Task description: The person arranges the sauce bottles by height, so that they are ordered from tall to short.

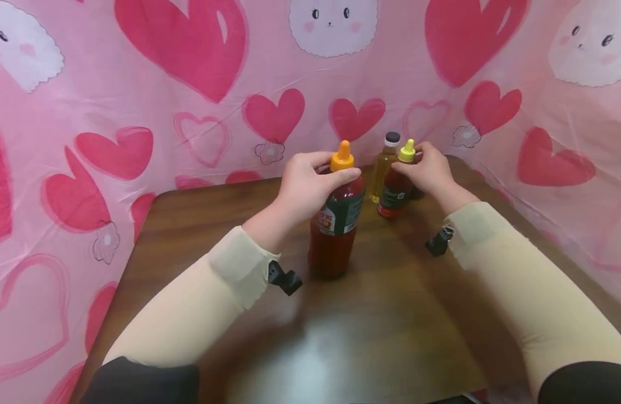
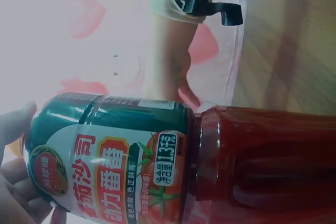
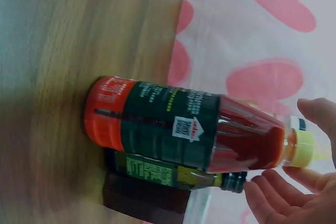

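Note:
A large ketchup bottle [image 1: 335, 224] with an orange nozzle cap stands upright on the table. My left hand [image 1: 310, 182] holds it round the neck, just under the cap, thumb in front. The label [image 2: 110, 166] fills much of the left wrist view. Farther back on the right, a smaller red sauce bottle [image 1: 393, 193] with a yellow cap stands upright. My right hand [image 1: 431, 168] is around its yellow cap [image 3: 303, 148]. In the right wrist view, fingers touch the cap from one side, while the thumb [image 3: 317, 111] shows a gap from it.
A clear bottle of yellowish oil [image 1: 382, 174] with a black cap stands left of and behind the smaller sauce bottle. A dark green bottle [image 3: 152, 170] and a dark brown bottle [image 3: 144, 195] stand close on its other side. Pink heart-patterned cloth [image 1: 270, 67] rises behind the wooden table [image 1: 209, 224].

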Available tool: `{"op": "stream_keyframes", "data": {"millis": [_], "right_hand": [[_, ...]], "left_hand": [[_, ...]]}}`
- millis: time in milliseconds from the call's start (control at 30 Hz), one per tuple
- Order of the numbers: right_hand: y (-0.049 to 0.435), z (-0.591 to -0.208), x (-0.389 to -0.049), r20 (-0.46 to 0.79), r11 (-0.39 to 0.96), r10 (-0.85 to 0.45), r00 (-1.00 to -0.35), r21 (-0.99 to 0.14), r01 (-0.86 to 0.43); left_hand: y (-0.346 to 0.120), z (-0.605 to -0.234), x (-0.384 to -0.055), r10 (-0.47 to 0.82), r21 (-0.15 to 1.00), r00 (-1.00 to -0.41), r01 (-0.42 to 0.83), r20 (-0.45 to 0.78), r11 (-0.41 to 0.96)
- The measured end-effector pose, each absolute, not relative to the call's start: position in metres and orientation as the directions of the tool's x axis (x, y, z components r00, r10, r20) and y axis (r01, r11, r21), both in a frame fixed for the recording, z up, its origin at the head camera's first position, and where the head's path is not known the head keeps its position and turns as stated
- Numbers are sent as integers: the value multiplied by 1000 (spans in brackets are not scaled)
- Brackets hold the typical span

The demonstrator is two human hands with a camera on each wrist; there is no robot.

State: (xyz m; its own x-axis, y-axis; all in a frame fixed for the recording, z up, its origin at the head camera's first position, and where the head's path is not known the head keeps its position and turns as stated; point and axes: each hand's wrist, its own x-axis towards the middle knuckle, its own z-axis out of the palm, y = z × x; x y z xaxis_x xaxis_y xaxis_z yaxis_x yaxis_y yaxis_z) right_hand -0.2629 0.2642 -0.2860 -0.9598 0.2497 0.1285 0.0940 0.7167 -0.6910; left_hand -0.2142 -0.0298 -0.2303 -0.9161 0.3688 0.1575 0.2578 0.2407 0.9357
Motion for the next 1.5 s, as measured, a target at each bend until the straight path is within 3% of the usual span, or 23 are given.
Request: {"op": "stream_keyframes", "data": {"millis": [233, 633, 1000, 1100, 1233, 1500], "right_hand": [[294, -294, -271, 156, 707, 304, -940, -698, 113], [339, -301, -251, 189, 694, 438, -879, -693, 197], [334, -294, -245, 154, 675, 441, -884, -706, 213], [333, -294, -245, 176, 686, 433, -884, -701, 197], [333, -296, -244, 195, 704, 416, -888, -687, 180], [329, -299, -246, 235, 714, 408, -882, -685, 148]], "left_hand": [[-53, -223, -206, 317, 927, -925, 290, 208, 236], [-93, -215, -216, 227, 912, -949, 280, 217, 299], [-141, -188, -248, -37, 937, -982, 164, 184, 309], [-148, -183, -261, -94, 957, -982, 138, 167, 256], [-157, -176, -278, -160, 982, -981, 82, 109, 171], [-166, -172, -304, -224, 989, -972, 45, 76, 139]]}}
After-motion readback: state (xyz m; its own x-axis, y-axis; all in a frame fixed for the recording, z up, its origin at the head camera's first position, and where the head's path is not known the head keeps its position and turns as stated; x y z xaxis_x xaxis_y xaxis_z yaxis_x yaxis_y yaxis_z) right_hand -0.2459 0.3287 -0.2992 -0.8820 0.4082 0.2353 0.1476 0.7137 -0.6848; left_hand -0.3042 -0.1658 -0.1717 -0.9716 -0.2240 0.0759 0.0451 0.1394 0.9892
